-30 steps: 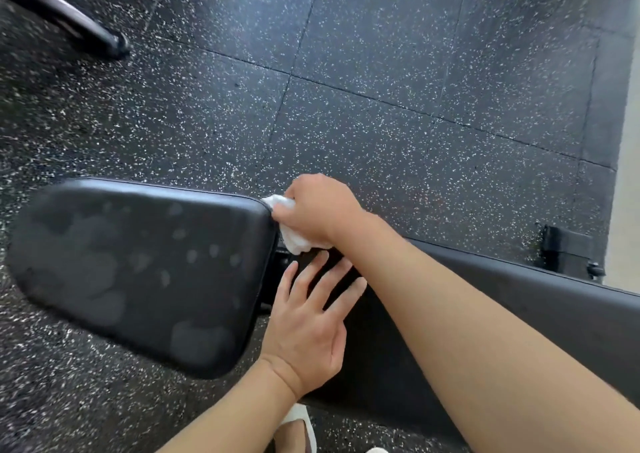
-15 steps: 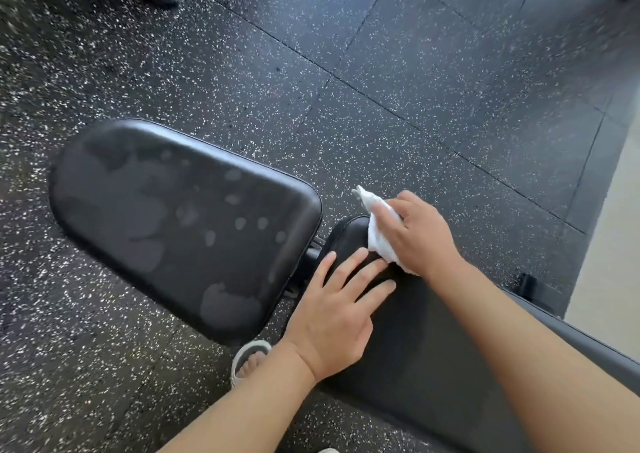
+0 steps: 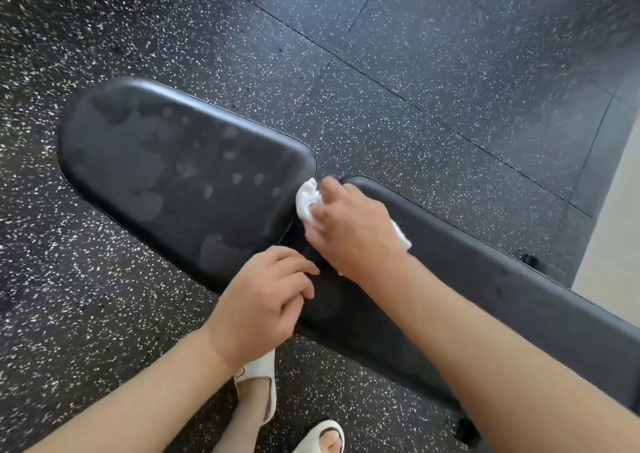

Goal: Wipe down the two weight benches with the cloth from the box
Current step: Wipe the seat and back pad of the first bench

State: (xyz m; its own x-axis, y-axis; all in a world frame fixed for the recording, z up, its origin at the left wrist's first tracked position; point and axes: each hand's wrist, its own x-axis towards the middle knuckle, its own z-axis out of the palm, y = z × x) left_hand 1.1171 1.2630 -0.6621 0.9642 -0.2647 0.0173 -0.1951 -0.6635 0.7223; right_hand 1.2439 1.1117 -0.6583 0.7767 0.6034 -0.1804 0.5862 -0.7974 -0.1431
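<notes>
Wiping: right hand (image 3: pixel 349 230) presses a white cloth (image 3: pixel 306 200) into the gap between the two pads of one black bench (image 3: pixel 519 300).
Cloth position: bunched under the right palm and fingers; one wad pokes out at the fingertips against the rounded end of the seat pad (image 3: pixel 180 178), a second corner shows behind the wrist on the long back pad.
Key relation: the gap runs roughly toward and away from the person, crosswise to the bench's long axis, which runs left to right and slightly toward the viewer. The seat pad lies left of the cloth, the back pad right of it. Right hand is the nearer one to both pad ends; a stroke either way starts from here.
Right hand state: closed loosely over the cloth, fingers curled, pinching and pressing it down; not a tight fist.
Left hand (image 3: pixel 263 300): curled, fingers folded in, resting at the near edge of the bench by the same gap. Holds nothing that I can see; looks like bracing only.
Seat pad surface: blotchy pale patches and spots, possibly damp marks or residue; cannot tell which.
Progress, judged: this bench is still in hand; no second bench in view.
Underfoot: speckled dark rubber floor (image 3: pixel 398 71); pale sandals (image 3: pixel 258 380) below the bench edge.
</notes>
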